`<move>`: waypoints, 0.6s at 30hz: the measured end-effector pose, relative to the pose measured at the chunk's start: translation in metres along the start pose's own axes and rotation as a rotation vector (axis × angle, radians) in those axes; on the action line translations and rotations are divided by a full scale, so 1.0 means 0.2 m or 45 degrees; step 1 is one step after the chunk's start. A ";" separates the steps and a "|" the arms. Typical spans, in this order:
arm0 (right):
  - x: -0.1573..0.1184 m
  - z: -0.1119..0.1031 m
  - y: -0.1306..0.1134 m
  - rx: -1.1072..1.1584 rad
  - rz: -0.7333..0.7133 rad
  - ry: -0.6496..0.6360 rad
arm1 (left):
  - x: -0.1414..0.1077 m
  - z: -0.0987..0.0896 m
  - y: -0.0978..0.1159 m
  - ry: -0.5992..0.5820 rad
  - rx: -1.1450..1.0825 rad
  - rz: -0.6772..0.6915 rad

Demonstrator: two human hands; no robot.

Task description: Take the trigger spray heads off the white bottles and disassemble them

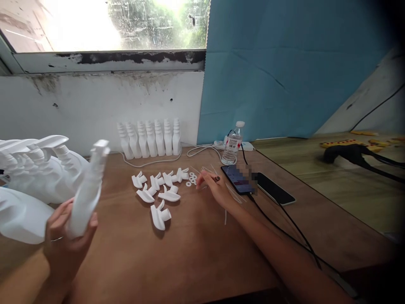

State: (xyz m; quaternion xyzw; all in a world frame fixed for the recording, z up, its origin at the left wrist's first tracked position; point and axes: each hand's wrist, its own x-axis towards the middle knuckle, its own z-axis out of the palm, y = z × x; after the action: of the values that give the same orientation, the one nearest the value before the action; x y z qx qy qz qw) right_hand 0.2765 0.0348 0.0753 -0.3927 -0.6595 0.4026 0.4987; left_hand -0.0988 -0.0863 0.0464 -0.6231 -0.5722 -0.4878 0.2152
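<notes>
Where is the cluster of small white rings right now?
In the head view, the cluster of small white rings lies near mid-picture on the brown table, just left of the right hand and right of the nearest white trigger head.

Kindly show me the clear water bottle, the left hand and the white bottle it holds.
Clear water bottle (233,144), head view: its label.
Left hand (65,252), head view: its middle.
White bottle (87,192), head view: its body.
</notes>
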 end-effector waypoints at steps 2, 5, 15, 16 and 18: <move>0.03 0.04 -0.08 0.084 0.034 -0.077 | 0.08 0.07 0.10 0.037 0.021 0.204; 0.11 0.11 -0.20 0.140 -0.034 -0.122 | 0.20 0.19 0.21 -0.063 -0.009 0.440; 0.40 0.10 -0.48 0.473 -0.442 0.478 | 0.70 0.51 0.49 -0.143 -0.361 0.629; 0.40 0.08 -0.50 0.459 -0.451 0.532 | 0.73 0.53 0.51 -0.151 -0.383 0.621; 0.40 0.06 -0.51 0.429 -0.436 0.616 | 0.78 0.57 0.53 -0.172 -0.408 0.612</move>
State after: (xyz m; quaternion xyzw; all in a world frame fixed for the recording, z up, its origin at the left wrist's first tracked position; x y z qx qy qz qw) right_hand 0.2376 0.0701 0.1946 -0.2726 -0.5026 0.3114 0.7590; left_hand 0.0197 0.0591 0.1620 -0.7979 -0.3369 -0.4645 0.1848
